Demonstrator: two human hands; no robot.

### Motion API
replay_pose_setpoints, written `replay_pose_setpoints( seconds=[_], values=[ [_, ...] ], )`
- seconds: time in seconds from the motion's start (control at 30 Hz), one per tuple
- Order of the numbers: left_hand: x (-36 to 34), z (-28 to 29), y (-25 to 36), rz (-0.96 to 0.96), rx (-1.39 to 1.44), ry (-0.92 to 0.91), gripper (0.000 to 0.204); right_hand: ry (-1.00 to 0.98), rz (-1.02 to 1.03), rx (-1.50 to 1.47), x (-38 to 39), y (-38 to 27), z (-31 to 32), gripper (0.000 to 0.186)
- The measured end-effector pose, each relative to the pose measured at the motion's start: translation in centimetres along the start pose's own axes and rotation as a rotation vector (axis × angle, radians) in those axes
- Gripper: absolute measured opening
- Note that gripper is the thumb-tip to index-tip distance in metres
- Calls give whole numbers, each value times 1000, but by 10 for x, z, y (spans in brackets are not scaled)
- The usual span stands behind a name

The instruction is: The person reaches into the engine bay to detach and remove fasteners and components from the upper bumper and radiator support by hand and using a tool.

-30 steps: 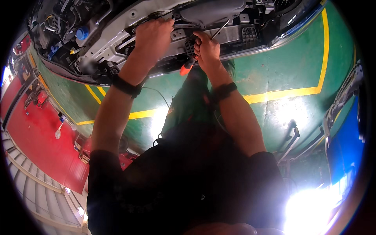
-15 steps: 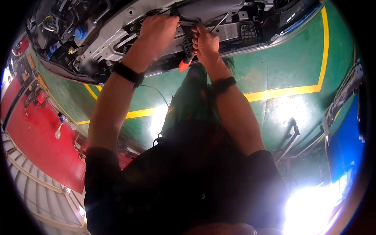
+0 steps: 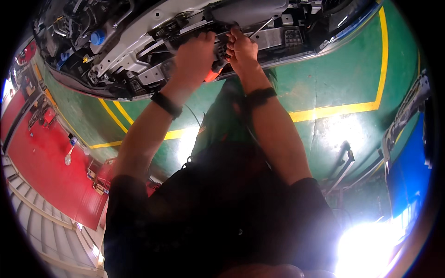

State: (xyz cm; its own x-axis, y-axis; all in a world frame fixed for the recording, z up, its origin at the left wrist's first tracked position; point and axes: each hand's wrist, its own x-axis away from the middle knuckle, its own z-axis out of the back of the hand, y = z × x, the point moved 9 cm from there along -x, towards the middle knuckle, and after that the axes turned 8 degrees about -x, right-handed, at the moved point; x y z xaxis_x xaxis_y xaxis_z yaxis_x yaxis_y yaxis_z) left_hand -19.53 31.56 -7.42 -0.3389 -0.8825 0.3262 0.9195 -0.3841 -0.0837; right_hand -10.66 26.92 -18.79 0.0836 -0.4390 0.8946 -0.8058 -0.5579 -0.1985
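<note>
My right hand (image 3: 243, 51) is closed around a screwdriver with an orange and black handle (image 3: 213, 74). The handle's orange end sticks out below my fist, and a thin metal shaft (image 3: 262, 28) slants up and right over the car's front structure. My left hand (image 3: 194, 56) is just left of it, knuckles up, partly in front of the handle. Its fingers bend away from view and are smeared, so what they touch is hidden. Both hands are over the front edge of an open engine bay, near a grey metal crossmember (image 3: 150, 76).
A blue cap (image 3: 97, 37) sits in the engine bay at the left. Green floor (image 3: 333, 88) with yellow lines (image 3: 336, 111) surrounds the car. To the right are metal stand legs (image 3: 342, 169) and a blue panel (image 3: 410, 162); a red surface (image 3: 55, 171) lies at the left.
My left hand has come down and slightly right, off the bar-like parts toward the screwdriver's handle, covering part of it. My right hand has stayed nearly in place.
</note>
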Motion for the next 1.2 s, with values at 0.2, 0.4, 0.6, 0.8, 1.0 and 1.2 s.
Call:
replay_pose_setpoints(
  seconds=[0.2,0.4,0.6,0.8,1.0,1.2],
  values=[
    [20,-8,14,17,47,20,8,64,-84,-100,10,6,17,23],
    [51,17,13,-17,181,45,7,-187,-146,50,45,-8,26,21],
    [86,48,8,63,416,34,9,8,293,418,81,-81,40,19],
    [125,60,0,185,573,56,14,-134,234,-4,143,-178,14,17],
    [129,77,7,277,609,42,17,-393,189,-105,143,-288,-20,17],
    [116,89,9,462,589,-10,16,-442,259,-116,94,-437,-68,17]
  ],
)
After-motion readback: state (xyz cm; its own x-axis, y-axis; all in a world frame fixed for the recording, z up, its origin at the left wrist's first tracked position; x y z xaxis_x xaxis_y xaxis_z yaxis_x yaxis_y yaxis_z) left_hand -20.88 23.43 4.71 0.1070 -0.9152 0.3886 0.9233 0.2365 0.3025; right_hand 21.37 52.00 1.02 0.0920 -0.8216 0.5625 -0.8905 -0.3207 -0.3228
